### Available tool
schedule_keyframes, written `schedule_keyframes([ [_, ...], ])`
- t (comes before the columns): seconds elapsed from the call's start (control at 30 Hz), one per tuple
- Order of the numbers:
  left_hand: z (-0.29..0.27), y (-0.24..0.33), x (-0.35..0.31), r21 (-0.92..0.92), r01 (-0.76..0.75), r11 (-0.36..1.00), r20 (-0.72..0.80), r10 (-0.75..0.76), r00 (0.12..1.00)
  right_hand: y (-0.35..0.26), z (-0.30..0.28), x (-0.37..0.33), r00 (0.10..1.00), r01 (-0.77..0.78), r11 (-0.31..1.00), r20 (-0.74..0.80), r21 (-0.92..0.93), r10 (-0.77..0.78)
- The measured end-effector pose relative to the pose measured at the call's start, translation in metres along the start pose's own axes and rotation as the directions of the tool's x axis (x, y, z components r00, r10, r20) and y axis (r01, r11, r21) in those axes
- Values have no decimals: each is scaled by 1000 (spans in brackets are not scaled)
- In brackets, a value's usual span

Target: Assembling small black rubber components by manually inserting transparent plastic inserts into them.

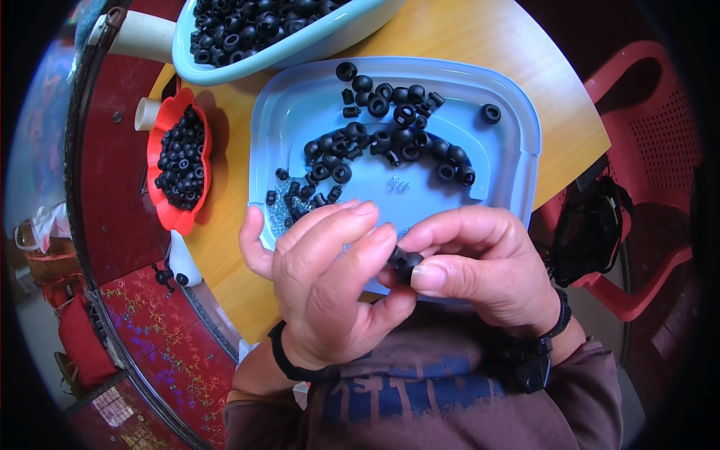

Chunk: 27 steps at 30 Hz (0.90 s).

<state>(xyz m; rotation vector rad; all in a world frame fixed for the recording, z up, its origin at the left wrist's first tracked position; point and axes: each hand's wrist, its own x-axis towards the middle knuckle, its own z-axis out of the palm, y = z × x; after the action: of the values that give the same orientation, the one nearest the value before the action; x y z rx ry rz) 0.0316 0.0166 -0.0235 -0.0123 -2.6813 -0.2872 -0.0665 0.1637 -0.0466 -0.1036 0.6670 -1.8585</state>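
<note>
Close to my body, over the near edge of a pale blue tray (525,142), both hands meet at a small black cord lock (411,264). My right hand (487,262) pinches it between thumb and forefinger. From the other side my left hand (322,270) grips it with the fingers curled; part of the piece is hidden behind them. In the tray lie loose round black cord lock bodies (405,115) and smaller black plungers (334,193). Tiny clear-looking springs (398,184) sit mid-tray, with more springs (281,210) heaped at its left side.
A light green basin (217,73) full of round black pieces stands at the back. To the left is a red scalloped dish (177,219) of small black parts. The wooden table (555,97) curves away at right, near a pink plastic chair (637,67) with a black bag (581,232).
</note>
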Motion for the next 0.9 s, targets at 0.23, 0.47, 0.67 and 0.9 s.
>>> schedule_keyframes([
  [0.23, -13, -11, 20, 68, -103, 992, 57, 99, 993, -1, 3, 0, 999, -37, 999, -12, 4, 37],
  [0.47, -18, -12, 38, 47, -291, 956, 325, 261, 909, -2, 1, -2, 1000, 2, 999, -14, -52, -3],
  [0.67, -14, -12, 36, 35, -288, 957, 295, 266, 918, -2, 4, 0, 999, 22, 998, -34, -60, -24],
  [0.9, -11, -17, 37, 66, -303, 951, 235, 281, 931, -1, 0, 2, 989, 139, 866, 26, -480, -144],
])
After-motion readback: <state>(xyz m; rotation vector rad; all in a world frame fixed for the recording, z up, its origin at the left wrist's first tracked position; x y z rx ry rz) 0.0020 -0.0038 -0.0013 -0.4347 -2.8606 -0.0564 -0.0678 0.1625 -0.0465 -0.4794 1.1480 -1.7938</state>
